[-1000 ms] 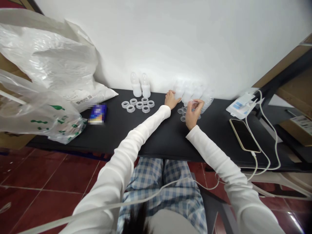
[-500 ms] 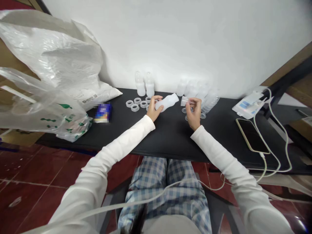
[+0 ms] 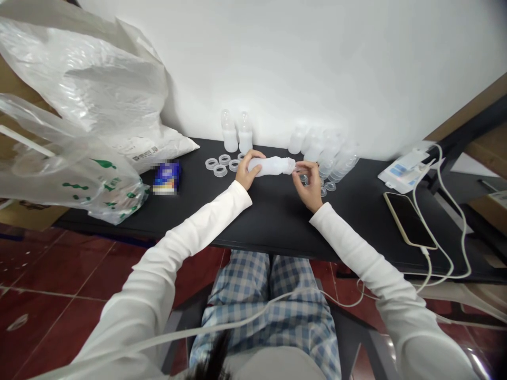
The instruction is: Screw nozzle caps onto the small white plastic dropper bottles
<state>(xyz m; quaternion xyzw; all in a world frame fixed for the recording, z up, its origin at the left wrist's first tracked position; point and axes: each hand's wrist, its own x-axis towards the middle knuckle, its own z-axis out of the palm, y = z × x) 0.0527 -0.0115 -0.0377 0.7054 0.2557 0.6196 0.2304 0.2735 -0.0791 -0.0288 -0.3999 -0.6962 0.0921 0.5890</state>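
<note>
fingers of the left hand (image 3: 249, 171) grip the base of a translucent white plastic bottle (image 3: 271, 166) above a black desk (image 3: 273, 216), its long axis running sideways toward the right hand (image 3: 309, 189), whose fingers pinch a small clear plastic piece (image 3: 298, 167) at the mouth.

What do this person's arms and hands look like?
Both arms wear long white sleeves: the left sleeve and right sleeve are softly wrinkled, plain, with no markings I can see, and end at the wrists. The left grip and right grip are ordinary bare hands without gloves. Nails are too small to make out.
</note>
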